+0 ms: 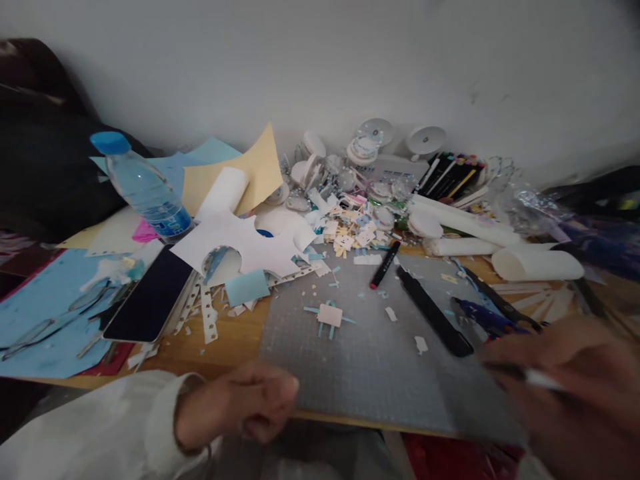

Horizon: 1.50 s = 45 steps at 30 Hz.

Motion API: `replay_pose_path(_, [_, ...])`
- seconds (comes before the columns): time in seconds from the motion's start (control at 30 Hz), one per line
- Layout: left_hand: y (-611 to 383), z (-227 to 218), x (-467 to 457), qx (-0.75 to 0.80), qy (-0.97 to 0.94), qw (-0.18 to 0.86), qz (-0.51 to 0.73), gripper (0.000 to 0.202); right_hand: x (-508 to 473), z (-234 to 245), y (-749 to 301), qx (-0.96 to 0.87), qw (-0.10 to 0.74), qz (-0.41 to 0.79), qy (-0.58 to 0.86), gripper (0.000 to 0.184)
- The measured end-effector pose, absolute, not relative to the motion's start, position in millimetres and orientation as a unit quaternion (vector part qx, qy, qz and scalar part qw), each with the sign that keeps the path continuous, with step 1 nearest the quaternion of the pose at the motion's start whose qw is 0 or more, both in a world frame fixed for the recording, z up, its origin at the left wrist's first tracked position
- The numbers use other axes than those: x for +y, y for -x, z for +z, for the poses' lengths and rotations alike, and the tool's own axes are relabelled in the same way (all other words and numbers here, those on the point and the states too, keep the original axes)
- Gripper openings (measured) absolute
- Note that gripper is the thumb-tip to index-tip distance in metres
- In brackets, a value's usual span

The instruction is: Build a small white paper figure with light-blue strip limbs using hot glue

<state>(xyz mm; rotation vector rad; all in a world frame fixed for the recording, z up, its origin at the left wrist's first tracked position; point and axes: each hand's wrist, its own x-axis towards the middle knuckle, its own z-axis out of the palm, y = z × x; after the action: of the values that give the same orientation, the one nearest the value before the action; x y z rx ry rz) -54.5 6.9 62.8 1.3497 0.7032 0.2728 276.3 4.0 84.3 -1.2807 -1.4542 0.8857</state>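
My left hand (250, 403) is closed at the near edge of the grey cutting mat (350, 373), its fingers curled in; whatever they may hold is hidden. At the far right my right hand (585, 380), blurred by motion, is closed on a slim white and dark pen-like thing (543, 380). On the mat between the hands lies a small pale pink paper rectangle (330, 315) over crossed light blue paper strips (349, 320). A black box cutter (433, 312) and a black marker with a red end (385, 265) lie farther back on the mat.
A water bottle (145, 187) leans above a phone (150, 297) and glasses (65, 317) on the left. Cut white card (245, 243) and a heap of paper scraps (350, 227) lie behind the mat. Paper rolls (537, 262) and markers (455, 175) are at the right.
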Motion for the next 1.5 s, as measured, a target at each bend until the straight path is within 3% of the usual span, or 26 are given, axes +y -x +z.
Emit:
replay_pose_path(0.07, [64,55,9,0.379,-0.641,0.645,0.169,0.052,16,76,-294,-0.557,0.551,0.331,0.526,0.017])
replay_pose_path(0.13, [64,45,10,0.386,-0.743,0.507,0.204,0.043,30,66,-293,-0.538,0.559,0.365,0.514,0.011])
replay_pose_path(0.27, [40,18,11,0.301,-0.906,0.213,0.209,0.028,57,44,-250,-0.533,0.512,0.496,0.455,0.016])
replay_pose_path(0.37, [21,4,10,0.281,-0.931,0.136,0.188,0.021,71,32,-215,-0.539,0.483,0.532,0.440,0.020])
replay_pose_path(0.77, [-12,3,18,0.263,-0.936,0.065,0.223,0.026,93,-3,-189,-0.458,0.482,0.598,0.449,0.021])
replay_pose_path(0.93, [-15,1,23,0.261,-0.935,0.101,0.216,0.027,95,-5,-193,-0.449,0.480,0.589,0.471,0.019])
replay_pose_path(1.17, [-17,-1,33,0.203,-0.931,0.122,0.278,0.029,92,-5,-190,-0.472,0.458,0.567,0.497,0.028])
replay_pose_path(1.37, [-11,10,37,0.313,-0.898,0.090,0.296,0.029,93,-8,-189,-0.452,0.467,0.570,0.502,0.030])
replay_pose_path(1.5, [-17,6,42,0.288,-0.908,0.098,0.288,0.034,93,-9,-189,-0.453,0.467,0.571,0.500,0.028])
